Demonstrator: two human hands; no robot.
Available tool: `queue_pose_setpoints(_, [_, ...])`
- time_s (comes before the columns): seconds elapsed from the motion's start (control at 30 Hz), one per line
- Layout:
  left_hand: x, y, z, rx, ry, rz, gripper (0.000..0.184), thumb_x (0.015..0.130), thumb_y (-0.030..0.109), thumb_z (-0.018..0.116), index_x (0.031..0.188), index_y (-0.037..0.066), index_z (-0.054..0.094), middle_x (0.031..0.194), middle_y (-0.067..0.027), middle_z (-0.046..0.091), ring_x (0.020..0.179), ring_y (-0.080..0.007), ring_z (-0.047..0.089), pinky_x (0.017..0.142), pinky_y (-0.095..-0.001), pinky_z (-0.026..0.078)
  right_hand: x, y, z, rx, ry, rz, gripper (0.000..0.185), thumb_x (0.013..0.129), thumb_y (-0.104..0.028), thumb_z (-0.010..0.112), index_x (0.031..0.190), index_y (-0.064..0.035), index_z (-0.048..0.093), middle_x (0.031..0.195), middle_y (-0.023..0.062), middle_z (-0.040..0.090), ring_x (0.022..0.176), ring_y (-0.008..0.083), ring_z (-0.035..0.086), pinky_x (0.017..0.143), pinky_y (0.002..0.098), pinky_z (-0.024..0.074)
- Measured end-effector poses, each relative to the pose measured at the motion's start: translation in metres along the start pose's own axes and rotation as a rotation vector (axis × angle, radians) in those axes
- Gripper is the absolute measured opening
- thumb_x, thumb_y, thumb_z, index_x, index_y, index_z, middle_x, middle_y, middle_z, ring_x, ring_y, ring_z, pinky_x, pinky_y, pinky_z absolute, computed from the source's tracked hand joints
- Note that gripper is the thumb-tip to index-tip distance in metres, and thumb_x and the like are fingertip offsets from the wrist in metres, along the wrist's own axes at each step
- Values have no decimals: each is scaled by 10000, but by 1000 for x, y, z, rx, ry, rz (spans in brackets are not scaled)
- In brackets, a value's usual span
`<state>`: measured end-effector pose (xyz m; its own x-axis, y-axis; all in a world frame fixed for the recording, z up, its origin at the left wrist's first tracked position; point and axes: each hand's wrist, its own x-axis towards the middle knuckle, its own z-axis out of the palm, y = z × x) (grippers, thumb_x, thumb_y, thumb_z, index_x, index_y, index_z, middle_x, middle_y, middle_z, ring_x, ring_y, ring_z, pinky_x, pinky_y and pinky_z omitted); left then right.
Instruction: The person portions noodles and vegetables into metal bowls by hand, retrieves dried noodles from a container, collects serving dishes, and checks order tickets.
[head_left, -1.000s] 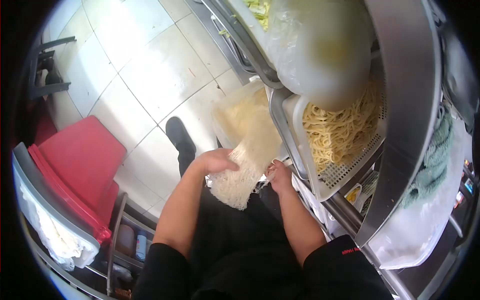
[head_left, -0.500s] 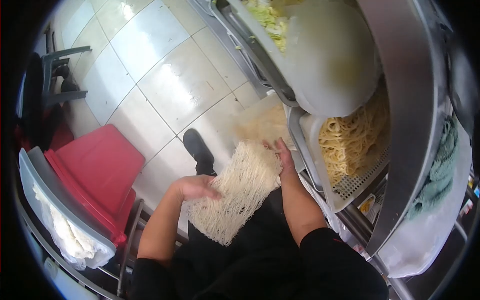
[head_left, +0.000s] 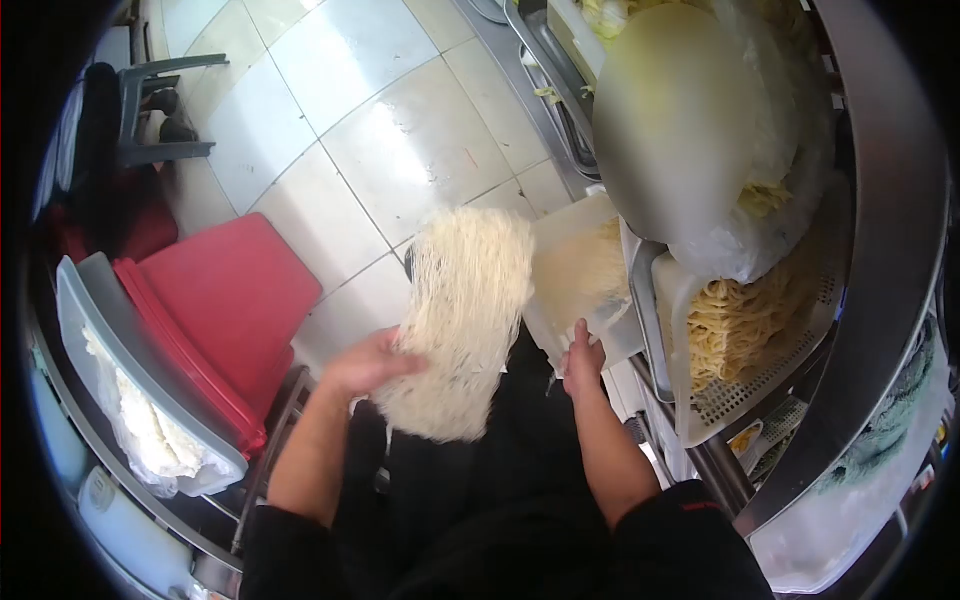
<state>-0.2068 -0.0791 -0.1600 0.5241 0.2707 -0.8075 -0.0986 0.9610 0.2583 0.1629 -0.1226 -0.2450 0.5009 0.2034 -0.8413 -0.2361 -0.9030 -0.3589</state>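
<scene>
Two bare hands work above the person's dark-clothed lap. The left hand (head_left: 376,364) grips a flat sheet of fine pale noodles (head_left: 462,315) by its lower left side, with the fingertips lying over the face of the strands. The noodle sheet is held in the air, its upper end over the tiled floor (head_left: 385,125) and its lower end over the lap. The right hand (head_left: 583,362) is apart from the sheet, with its thumb raised and its fingers partly curled, beside the near edge of a pale container (head_left: 632,335); whether it grips anything cannot be told. More pale noodles (head_left: 598,272) lie within the container. Right of the container, a perforated white basket (head_left: 708,425) holds thicker yellow noodles (head_left: 735,330), partly covered from above by a clear plastic bag (head_left: 795,150). A red lidded bin (head_left: 235,290) is at the left, next to a grey tub (head_left: 100,300) bearing a white mass in plastic (head_left: 155,435). A blurred patch obscures part of the upper right.
</scene>
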Motion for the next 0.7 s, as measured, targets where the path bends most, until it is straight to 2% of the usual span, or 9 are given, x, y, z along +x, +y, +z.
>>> queue_pose_setpoints(0.03, [8,-3,2,-63,46,41,518,852,95,682,1325,-1,493,1213,-97,615,1101,-184,578,985,-333,443,-20,-4,6,-12,-4,-114,346,952,-422,567,981,-94,460,599,-10,384,434,109,367,387,260,298])
queue_pose_setpoints(0.07, [18,-9,3,-132,91,83,519,855,94,678,1327,-2,487,1213,-100,614,1102,-190,579,985,-336,444,-54,-23,14,2,-32,-52,346,983,-401,511,1113,-86,451,661,0,416,472,92,369,399,238,298])
queue_pose_setpoints(0.17, [39,-17,12,-288,175,216,520,863,99,674,1332,-2,474,1219,-106,607,1103,-199,581,979,-341,450,-101,-37,20,53,-295,-283,370,1000,-343,478,1258,-83,426,717,4,436,510,89,400,409,231,317])
queue_pose_setpoints(0.2, [44,-18,17,-331,188,262,521,865,102,673,1334,-1,470,1222,-108,605,1103,-201,581,976,-342,453,-106,-40,19,-262,-387,-557,442,1006,-282,457,1388,-88,351,793,14,480,583,99,458,489,247,396])
queue_pose_setpoints(0.3, [55,-13,38,-347,203,274,494,875,111,669,1318,-5,481,1215,-100,606,1090,-187,584,961,-333,463,-131,-63,55,-375,-302,-784,416,970,-203,511,1348,-47,434,880,54,536,722,134,536,632,279,465])
queue_pose_setpoints(0.4, [64,-11,63,-373,152,341,480,875,117,674,1305,-1,496,1203,-94,609,1066,-174,591,938,-323,473,-145,-80,84,-589,-324,-944,380,928,-174,551,1265,1,542,963,152,554,911,279,553,831,393,454])
queue_pose_setpoints(0.5, [76,-14,77,-397,145,454,451,865,111,684,1272,1,525,1177,-83,621,1034,-163,599,914,-321,483,-136,-72,87,-795,-304,-1193,350,894,-130,599,1218,2,598,978,177,551,907,337,539,832,414,452])
queue_pose_setpoints(0.63, [78,-17,80,-363,161,354,435,835,109,715,1219,-17,555,1120,-83,639,1004,-153,605,892,-305,487,-135,-90,66,-1058,-559,-1037,386,903,-168,577,1259,-18,586,959,179,549,923,349,532,822,431,451])
queue_pose_setpoints(0.7, [79,-19,84,-371,148,303,506,819,137,739,1249,-17,522,1134,-96,628,1021,-153,595,904,-306,477,-144,-97,64,-1285,-574,-1035,462,905,-199,578,1311,13,518,1005,178,539,932,356,533,826,438,451])
